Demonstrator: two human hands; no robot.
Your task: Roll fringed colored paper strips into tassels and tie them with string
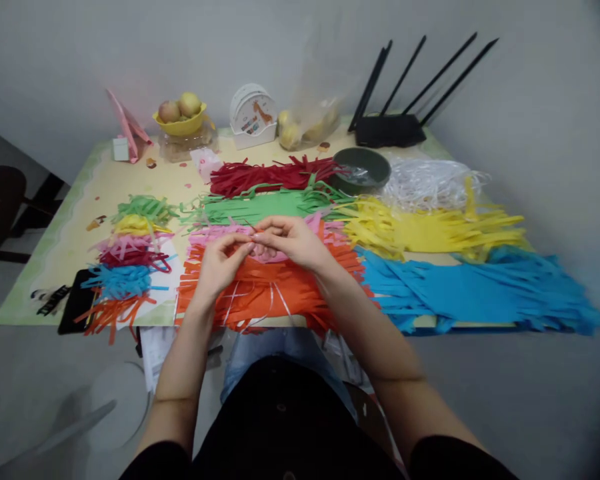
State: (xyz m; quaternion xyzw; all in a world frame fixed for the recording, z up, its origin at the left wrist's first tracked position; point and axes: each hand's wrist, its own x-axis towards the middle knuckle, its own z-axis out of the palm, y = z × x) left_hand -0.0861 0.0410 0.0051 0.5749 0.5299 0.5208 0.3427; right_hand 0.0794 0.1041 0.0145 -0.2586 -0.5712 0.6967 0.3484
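Fingertip to fingertip, my left hand (223,260) and my right hand (291,240) are both closed in a pinch above the fringed paper. A thin dark sliver shows at the fingertips, too small to name. Beneath them lie a fringed orange sheet (255,287) and a pink one (210,233), partly hidden by the hands. Thin white strands (280,298) trail down over the orange sheet towards the table's front edge. Behind my hands are a green fringed sheet (253,207) and a dark red one (275,175).
On the right spread yellow (430,230) and blue (470,290) fringed sheets. White strands (430,183) are heaped beside a dark bowl (361,170). A black router (390,130) stands behind. Small coloured fringe bundles (125,281) lie left, near a black phone-like slab (75,307). Fruit (180,108) sits at the back.
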